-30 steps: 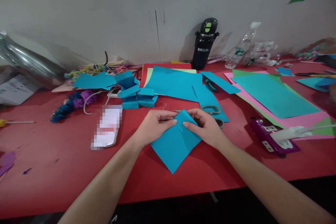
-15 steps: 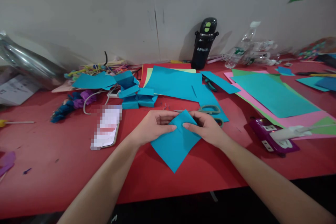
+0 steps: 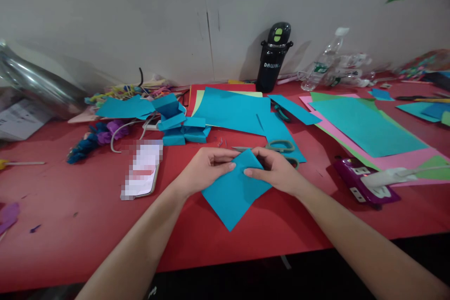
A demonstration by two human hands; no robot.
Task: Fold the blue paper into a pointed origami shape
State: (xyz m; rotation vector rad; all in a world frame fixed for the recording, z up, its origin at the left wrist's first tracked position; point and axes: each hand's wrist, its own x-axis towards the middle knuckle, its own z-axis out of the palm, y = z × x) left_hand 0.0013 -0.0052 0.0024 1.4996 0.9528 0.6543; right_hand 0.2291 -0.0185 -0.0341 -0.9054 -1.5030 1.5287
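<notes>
A blue square of paper is held above the red table with one corner pointing toward me. My left hand grips its upper left side, thumb on top and fingers underneath. On the upper right side, my right hand pinches the sheet the same way; its fingertips are partly hidden behind the paper. Just beyond my hands lie scissors with grey-green handles, partly covered by my right hand. Folded blue paper pieces stand farther back on the left.
Left of my hands lies a phone. A purple power socket with a white plug sits at right, near stacked coloured sheets. A black bottle and a clear plastic bottle stand by the wall. The red table ends at the front.
The blue paper has turned slightly, its near corner shifting a little to the left. Both hands keep their hold in almost the same place.
</notes>
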